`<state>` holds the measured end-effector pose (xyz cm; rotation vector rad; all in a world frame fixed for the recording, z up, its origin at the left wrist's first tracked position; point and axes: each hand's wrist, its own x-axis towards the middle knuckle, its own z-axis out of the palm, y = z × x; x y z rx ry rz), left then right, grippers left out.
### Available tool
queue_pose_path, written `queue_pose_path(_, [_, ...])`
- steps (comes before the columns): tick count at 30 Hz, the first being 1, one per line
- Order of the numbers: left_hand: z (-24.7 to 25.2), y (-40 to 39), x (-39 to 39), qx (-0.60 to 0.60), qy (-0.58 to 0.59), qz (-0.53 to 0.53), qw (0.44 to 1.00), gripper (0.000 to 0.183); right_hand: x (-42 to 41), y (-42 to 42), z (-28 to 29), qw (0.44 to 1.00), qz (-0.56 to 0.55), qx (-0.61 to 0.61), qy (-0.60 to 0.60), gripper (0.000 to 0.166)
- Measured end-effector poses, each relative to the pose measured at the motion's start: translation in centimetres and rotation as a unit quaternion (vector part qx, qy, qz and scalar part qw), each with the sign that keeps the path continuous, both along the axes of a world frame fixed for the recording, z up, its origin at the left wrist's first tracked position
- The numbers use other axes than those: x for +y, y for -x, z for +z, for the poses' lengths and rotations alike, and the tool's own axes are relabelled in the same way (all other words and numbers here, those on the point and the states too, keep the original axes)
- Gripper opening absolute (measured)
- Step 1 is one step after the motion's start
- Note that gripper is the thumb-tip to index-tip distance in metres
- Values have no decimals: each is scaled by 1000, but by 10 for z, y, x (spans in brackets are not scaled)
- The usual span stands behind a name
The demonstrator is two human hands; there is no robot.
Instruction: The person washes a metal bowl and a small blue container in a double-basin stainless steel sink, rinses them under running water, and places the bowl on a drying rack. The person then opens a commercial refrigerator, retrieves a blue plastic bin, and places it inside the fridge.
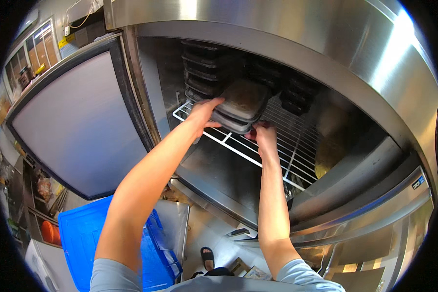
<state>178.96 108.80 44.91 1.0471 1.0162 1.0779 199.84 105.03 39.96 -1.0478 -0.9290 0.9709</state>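
Observation:
Both my hands are inside a stainless steel refrigerator, at a short stack of black plastic food containers with clear lids (242, 100). My left hand (203, 115) grips the stack's left side, thumb and fingers spread along its edge. At the near right corner, the bent fingers of my right hand (264, 133) hold the lower rim. The stack is above the front of a white wire shelf (237, 146); whether it touches the shelf is hidden. Behind it to the left rises a taller stack of similar containers (202, 71). More dark containers (295, 95) sit deeper at the right.
The refrigerator door (76, 124) stands open at the left. Below it is a blue plastic bin or lid (82, 233) beside a metal surface (171, 219). Something yellowish (323, 166) lies at the shelf's right end. A closed steel door (368, 215) is at the lower right.

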Motion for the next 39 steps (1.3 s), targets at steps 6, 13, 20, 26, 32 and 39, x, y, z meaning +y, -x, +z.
queue_pose_path(6, [-5,3,12,-53,35,107,992,75,-54,48,5,949,-180,-195,-169,24])
queue_pose_path(13, [-47,87,-114,78,-91,128,985,32,-78,120,-186,980,149,30,127,15])
queue_pose_path(20, [-162,159,-229,242,24,48,969,21,141,42,-269,992,-68,91,62,27])
queue_pose_path(26, [-186,170,-260,206,15,44,977,24,277,12,-236,990,-35,87,110,40])
queue_pose_path(32, [-188,172,-264,241,-37,-2,970,27,280,11,-223,973,-1,95,211,18])
queue_pose_path(39, [-195,175,-262,228,-50,0,972,26,241,17,-207,968,1,205,141,40])
